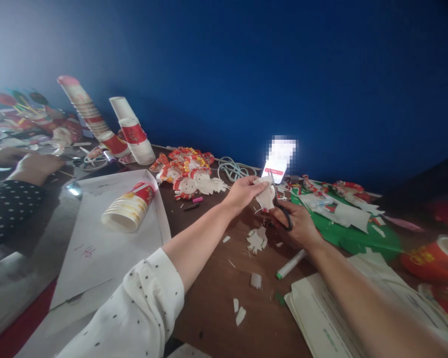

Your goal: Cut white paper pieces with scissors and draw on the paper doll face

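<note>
My left hand (242, 194) pinches a white paper cutout (264, 195) above the brown table. In my right hand (296, 221) are scissors with black handles (285, 218), their blades up against the right edge of the cutout. Below them on the table lies another white paper cutout (257, 239) with a jagged outline. Small paper scraps (240, 315) are scattered nearby. A white marker with a green end (291, 264) rests under my right wrist. Just behind my hands a lit phone (277, 166) stands upright, partly blurred out.
Stacked paper cups (136, 136) stand at the back left; more cups (130, 206) lie on a white box lid (85, 253). Red-and-white paper figures (188, 171) are heaped behind. Green sheet (328, 223) and papers (321, 308) lie right. Another person's hand (37, 166) is far left.
</note>
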The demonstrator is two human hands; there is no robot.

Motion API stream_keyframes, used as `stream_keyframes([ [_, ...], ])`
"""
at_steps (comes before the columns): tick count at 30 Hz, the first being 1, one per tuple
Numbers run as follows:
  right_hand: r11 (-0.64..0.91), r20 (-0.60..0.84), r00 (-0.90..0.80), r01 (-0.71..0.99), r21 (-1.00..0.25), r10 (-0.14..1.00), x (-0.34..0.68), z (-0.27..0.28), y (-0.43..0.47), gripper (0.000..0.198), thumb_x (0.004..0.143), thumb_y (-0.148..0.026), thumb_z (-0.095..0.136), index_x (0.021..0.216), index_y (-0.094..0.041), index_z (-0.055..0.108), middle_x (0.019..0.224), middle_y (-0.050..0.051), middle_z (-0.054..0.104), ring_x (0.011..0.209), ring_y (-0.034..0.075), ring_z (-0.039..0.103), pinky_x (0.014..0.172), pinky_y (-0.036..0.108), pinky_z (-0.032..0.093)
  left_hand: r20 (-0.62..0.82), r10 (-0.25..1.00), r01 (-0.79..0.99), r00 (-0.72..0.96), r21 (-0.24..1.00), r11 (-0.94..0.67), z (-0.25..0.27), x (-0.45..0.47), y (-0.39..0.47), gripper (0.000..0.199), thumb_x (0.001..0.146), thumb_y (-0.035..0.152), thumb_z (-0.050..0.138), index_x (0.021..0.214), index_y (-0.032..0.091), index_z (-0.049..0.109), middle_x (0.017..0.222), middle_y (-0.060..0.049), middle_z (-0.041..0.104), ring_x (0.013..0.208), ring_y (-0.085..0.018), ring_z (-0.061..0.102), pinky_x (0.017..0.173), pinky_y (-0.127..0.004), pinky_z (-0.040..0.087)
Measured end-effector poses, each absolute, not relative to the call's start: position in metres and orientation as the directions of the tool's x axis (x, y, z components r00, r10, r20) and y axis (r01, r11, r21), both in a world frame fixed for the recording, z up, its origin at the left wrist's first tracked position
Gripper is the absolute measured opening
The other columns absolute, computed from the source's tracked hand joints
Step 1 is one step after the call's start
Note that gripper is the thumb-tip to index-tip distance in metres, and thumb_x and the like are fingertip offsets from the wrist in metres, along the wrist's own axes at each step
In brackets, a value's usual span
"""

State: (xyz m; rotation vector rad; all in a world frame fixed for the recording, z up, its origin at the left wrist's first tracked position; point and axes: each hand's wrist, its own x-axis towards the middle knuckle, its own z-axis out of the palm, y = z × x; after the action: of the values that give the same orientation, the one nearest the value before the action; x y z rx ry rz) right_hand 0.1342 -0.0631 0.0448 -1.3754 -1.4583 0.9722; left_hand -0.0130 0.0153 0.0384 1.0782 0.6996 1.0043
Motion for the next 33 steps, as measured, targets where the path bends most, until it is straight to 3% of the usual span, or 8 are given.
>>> stream_keyframes([
  [18,0.085,0.097,0.019,0.32,-0.943,0.995,0.135,0.038,-0.063,0.031,0.071,-0.046,0.07,0.062,-0.019,0.06,0.049,-0.002,0.05,0.045,0.01,0.041,0.043,0.025,0.032,0.075,0.917,-0.275,0.391,0.961,0.038,0.03,-0.012,0.018,0.034,0.072,0.039,0.072,0.095,0.014,0.065,0.08,-0.007,0.07,0.067,-0.015,0.064,0.066,-0.028,0.049],
  [26,0.074,0.076,-0.009,0.347,-0.935,0.997,0.139,0.035,-0.059,0.028,0.071,-0.046,0.071,0.076,-0.019,0.067,0.05,-0.003,0.054,0.046,0.011,0.046,0.046,0.025,0.036,0.055,0.922,-0.237,0.384,0.971,0.041,0.034,-0.015,0.017,0.027,0.073,0.034,0.072,0.09,0.013,0.068,0.079,-0.008,0.07,0.066,-0.015,0.062,0.067,-0.029,0.049],
  [33,0.062,0.065,-0.004,0.363,-0.93,0.998,0.137,0.042,-0.062,0.032,0.071,-0.049,0.07,0.07,-0.018,0.064,0.052,-0.002,0.054,0.047,0.01,0.045,0.047,0.024,0.036,0.05,0.898,-0.254,0.436,0.965,0.069,0.036,-0.016,0.016,0.023,0.074,0.03,0.069,0.088,0.013,0.067,0.076,-0.007,0.068,0.064,-0.013,0.061,0.065,-0.029,0.048],
])
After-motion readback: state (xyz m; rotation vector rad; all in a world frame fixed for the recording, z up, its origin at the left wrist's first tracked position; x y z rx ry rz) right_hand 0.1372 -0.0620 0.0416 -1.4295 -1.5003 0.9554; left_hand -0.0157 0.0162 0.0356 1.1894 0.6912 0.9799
